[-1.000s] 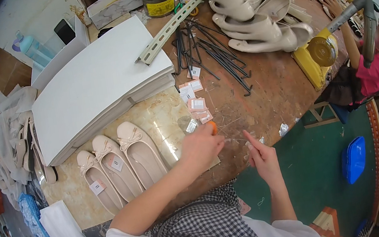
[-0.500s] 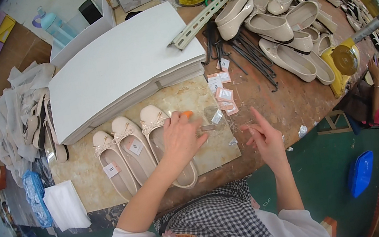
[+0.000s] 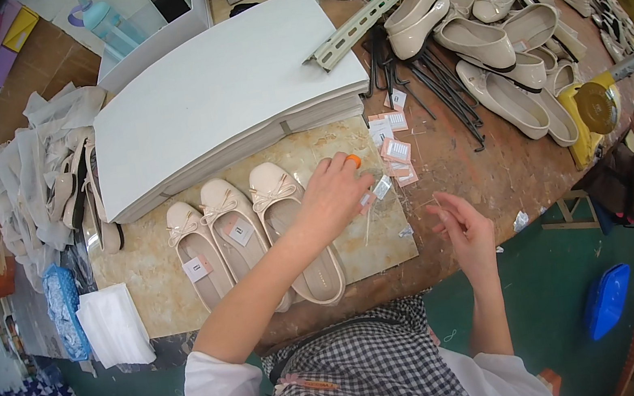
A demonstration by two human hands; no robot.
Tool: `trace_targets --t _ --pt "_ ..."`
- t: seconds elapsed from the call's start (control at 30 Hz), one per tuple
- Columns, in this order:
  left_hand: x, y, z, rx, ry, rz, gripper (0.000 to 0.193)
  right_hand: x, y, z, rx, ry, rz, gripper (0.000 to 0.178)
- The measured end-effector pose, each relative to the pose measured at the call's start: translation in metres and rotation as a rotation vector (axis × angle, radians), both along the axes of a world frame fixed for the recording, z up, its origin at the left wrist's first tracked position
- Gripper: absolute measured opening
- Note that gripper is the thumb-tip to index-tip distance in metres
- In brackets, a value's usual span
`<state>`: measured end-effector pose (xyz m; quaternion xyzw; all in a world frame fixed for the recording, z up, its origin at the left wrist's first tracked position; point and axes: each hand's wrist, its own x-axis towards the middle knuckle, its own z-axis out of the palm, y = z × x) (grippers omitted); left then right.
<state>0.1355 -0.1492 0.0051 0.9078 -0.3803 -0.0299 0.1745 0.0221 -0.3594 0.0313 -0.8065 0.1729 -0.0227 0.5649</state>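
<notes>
Bearing tags (image 3: pixel 196 268): 2 near shoes (image 3: pixel 190 246)
Showing none: 1 adjacent shoe (image 3: pixel 279 218)
Left hand (image 3: pixel 333 197), right hand (image 3: pixel 466 230): fingers curled, grips unclear

My left forearm (image 3: pixel 268 281) slants up and rightward, and my left hand (image 3: pixel 331 196) lies back upward, its fingers bent. My right forearm (image 3: pixel 489 315) stands nearly upright; my right hand (image 3: pixel 465 231) turns leftward, fingers loosely curled.

Wide fisheye view from head height, downward, near above the workbench (image 3: pixel 452 169).
</notes>
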Motion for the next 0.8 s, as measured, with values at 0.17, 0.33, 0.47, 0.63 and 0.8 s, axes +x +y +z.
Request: trace_targets --t 0.17,0.33,0.47,0.63,0.8 --pt "-0.002 -0.002 0.015 -0.086 0.059 0.023 0.019 -0.001 0.007 -0.006 0.029 -0.02 0.025 0.005" --pt "-0.021 -0.003 0.031 -0.376 0.538 0.282 0.018 0.007 0.031 -0.005 -0.109 -0.129 0.094 0.005" --pt "-0.034 -0.005 0.04 -0.477 0.617 0.342 0.019 0.013 0.039 -0.005 -0.227 -0.148 0.103 0.008" --pt "-0.046 -0.007 0.031 -0.355 0.393 0.282 0.018 0.014 0.042 0.0 -0.236 -0.147 0.115 0.006" --pt "-0.053 -0.006 0.029 -0.756 0.429 0.264 0.011 0.008 0.046 0.002 0.151 -0.103 0.159 0.006"
